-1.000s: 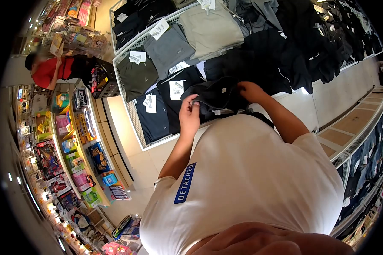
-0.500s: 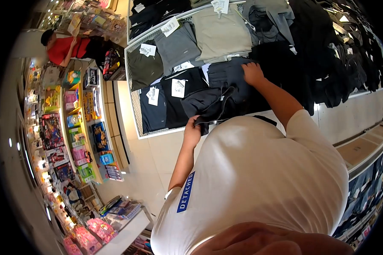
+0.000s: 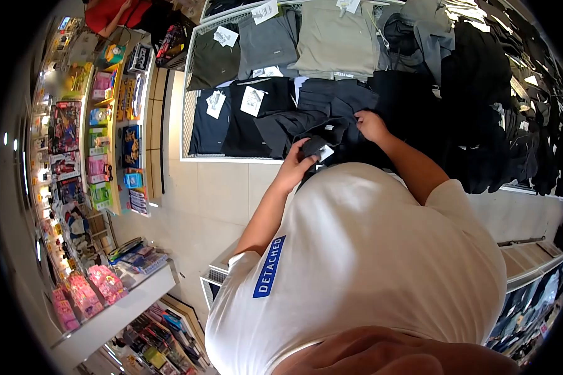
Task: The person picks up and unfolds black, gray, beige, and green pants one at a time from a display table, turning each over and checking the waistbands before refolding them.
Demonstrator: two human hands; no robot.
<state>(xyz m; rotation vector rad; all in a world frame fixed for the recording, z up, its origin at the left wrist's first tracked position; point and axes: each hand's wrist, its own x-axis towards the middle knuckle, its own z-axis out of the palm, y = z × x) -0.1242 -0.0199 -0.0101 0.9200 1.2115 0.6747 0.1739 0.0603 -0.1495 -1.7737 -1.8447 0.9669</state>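
A dark grey garment (image 3: 344,97), seemingly drawstring trousers, lies partly unfolded at the front of the display bin, close to my body. My left hand (image 3: 293,167) is closed on its near left part, thumb against fingers, beside a white tag (image 3: 324,152). On the right side of the same garment, the fingers of my right hand (image 3: 372,127) are bent and pinch the cloth. Folded black trousers (image 3: 250,128) with a paper tag (image 3: 252,100) lie left of it. Behind it is a folded beige garment (image 3: 334,40).
A white mesh-sided bin (image 3: 231,159) holds the folded clothes. Loose dark clothes (image 3: 475,112) are heaped at the right. Toy shelves (image 3: 109,134) stand on the left, with a person in red (image 3: 116,15) beyond. A white counter (image 3: 116,309) is at lower left.
My left hand has risen towards the garment's middle, and a white tag now shows beside it. My right hand has drawn lower on the cloth. The view has shifted, with the person in red now partly cut off.
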